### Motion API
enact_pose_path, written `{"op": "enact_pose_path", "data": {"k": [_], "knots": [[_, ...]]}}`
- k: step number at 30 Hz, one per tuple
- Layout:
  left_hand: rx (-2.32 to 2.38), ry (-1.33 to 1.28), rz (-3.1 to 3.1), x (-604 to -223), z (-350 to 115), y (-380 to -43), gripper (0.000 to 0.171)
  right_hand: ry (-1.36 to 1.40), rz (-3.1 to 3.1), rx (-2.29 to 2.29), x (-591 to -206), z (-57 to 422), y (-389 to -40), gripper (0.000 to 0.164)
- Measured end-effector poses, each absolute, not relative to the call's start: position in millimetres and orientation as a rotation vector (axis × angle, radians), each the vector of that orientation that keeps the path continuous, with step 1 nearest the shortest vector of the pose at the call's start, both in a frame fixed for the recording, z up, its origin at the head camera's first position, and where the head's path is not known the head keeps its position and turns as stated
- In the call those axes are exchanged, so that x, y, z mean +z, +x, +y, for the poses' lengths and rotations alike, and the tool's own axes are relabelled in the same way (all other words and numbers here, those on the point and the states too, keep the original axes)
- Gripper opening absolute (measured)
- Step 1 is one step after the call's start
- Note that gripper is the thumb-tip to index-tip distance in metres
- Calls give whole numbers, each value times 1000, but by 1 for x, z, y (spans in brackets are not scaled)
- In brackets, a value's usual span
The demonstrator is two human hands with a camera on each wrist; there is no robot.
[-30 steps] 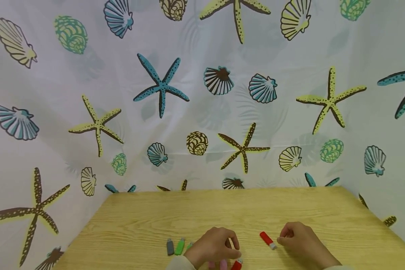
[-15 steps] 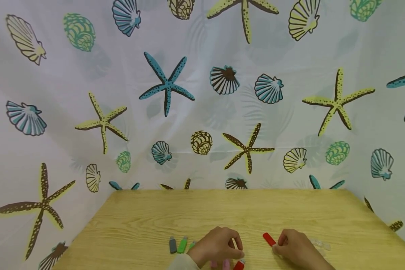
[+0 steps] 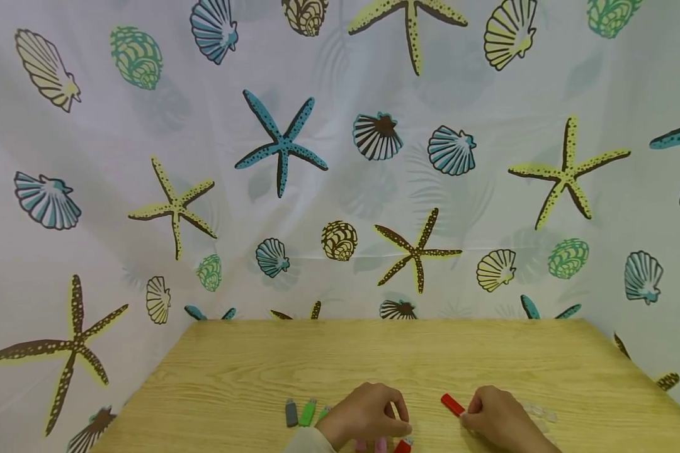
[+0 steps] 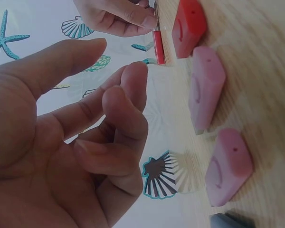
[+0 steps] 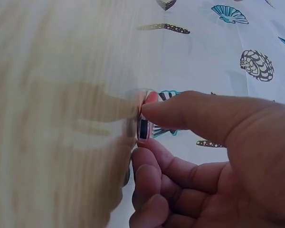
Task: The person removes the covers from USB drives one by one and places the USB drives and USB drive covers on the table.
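My right hand (image 3: 498, 416) pinches the metal plug end of a red USB stick (image 3: 452, 404) lying on the wooden table. Seen in the right wrist view, the stick's plug (image 5: 143, 129) faces the camera between thumb and fingers. My left hand (image 3: 369, 412) hovers over the table with loosely bent fingers and holds nothing. Just beneath it are a second red USB stick (image 3: 403, 445) and two pink ones, which show better in the left wrist view as a nearer pink USB stick (image 4: 228, 166) and a farther pink USB stick (image 4: 208, 88).
Left of my left hand lie a grey USB stick (image 3: 291, 413), a green USB stick (image 3: 307, 412) and another green one (image 3: 324, 413), partly hidden by the wrist. Clear plastic pieces (image 3: 541, 412) lie behind my right hand. A shell-print curtain (image 3: 340, 189) surrounds the table (image 3: 340, 358).
My right hand has come down to the red USB stick and now pinches its plug end; before, it was just beside it. The left hand stays nearly still. The head view has shifted slightly.
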State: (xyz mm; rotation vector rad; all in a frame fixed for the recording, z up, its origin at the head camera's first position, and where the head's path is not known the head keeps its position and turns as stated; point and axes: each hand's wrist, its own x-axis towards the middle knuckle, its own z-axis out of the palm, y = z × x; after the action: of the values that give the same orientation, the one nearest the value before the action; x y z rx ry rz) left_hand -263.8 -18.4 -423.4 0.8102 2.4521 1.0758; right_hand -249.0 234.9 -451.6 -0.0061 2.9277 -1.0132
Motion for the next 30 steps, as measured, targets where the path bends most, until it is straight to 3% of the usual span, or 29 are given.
{"op": "enact_pose_path", "data": {"k": [8,22,30], "knots": [[1057,793,2450,-424,-18,-263,6,-4,2917,-918,-451,231,-247,12],[1078,814,2421,-423,-19,-264,6,-24,2813,-989,-453,230,-248,14],[1109,803,2391,-422,-21,-264,6,-410,2660,-1175,-451,235,-248,21]]}}
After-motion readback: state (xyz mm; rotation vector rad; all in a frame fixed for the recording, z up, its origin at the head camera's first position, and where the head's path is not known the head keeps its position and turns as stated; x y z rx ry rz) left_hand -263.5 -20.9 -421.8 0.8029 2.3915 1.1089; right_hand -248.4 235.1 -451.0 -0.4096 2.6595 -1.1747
